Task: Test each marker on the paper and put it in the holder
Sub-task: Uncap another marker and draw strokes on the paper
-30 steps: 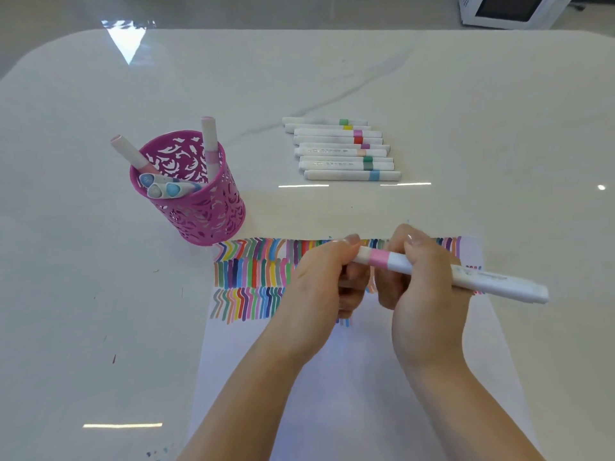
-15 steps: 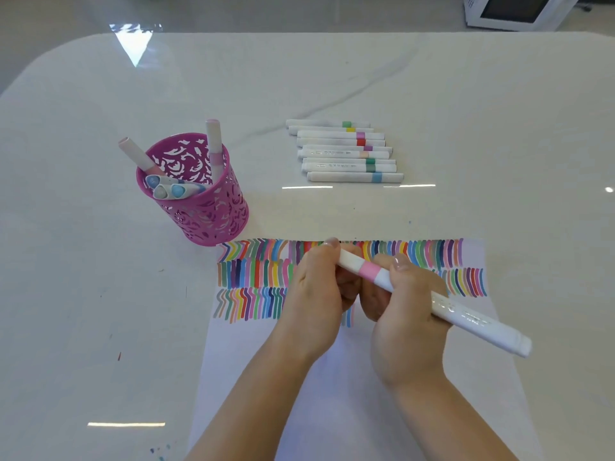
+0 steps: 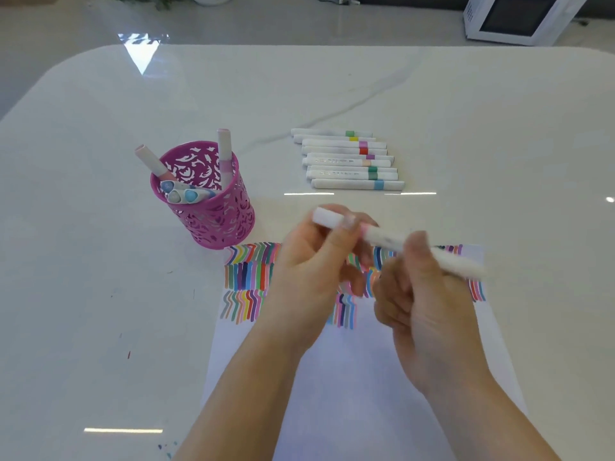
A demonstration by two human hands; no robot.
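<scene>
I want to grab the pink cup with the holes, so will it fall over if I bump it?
Probably fairly easily. The pink holder is cut-out lattice, so it likely weighs little. Two markers stick up above its rim and lean outward, which may pull it sideways. The table looks glossy, so it might slide before tipping.

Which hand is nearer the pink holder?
Left. The left hand grips the marker just right of the pink holder, apart from it. The right hand holds the marker's barrel farther right, over the paper.
</scene>
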